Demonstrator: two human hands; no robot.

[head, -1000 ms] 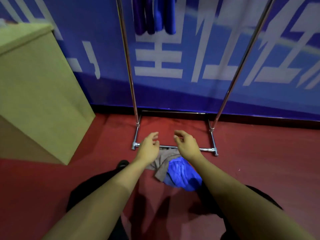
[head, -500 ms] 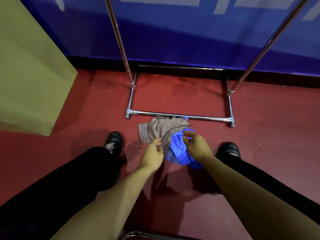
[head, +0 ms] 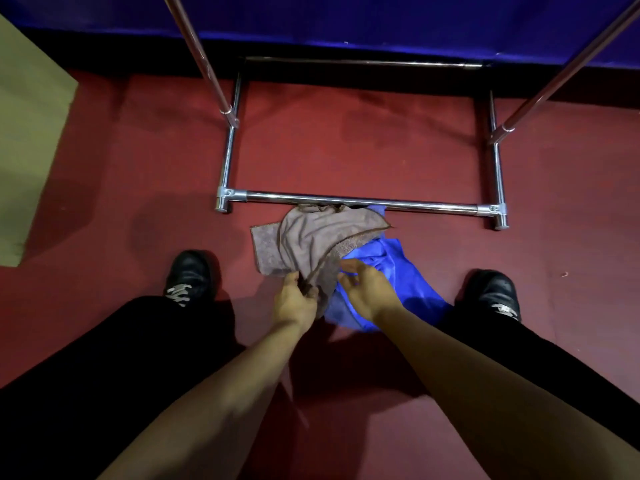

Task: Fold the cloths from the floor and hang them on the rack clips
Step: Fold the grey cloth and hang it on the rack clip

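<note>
While the person bends over the red floor [head: 138, 174], the left hand [head: 294, 301] pinches the near edge of the brown towel [head: 308, 242] between thumb and curled fingers. The right hand [head: 367, 289] is just beside it, fingers loosely spread and relaxed, over the blue cloth [head: 398, 268]; I cannot tell if it touches the cloth. Both cloths lie crumpled on the floor, the brown towel partly on top of the blue cloth, and their far ends reach the front bar of the chrome rack base [head: 360, 200]. Two slanted rack poles [head: 204, 60] rise from the side bars of the base. One black shoe [head: 188, 275] stands left of the cloths and the other shoe [head: 491, 289] stands right of them. A yellowish cabinet [head: 31, 133] is at the left edge, and a blue wall panel [head: 346, 19] runs behind the rack.
</note>
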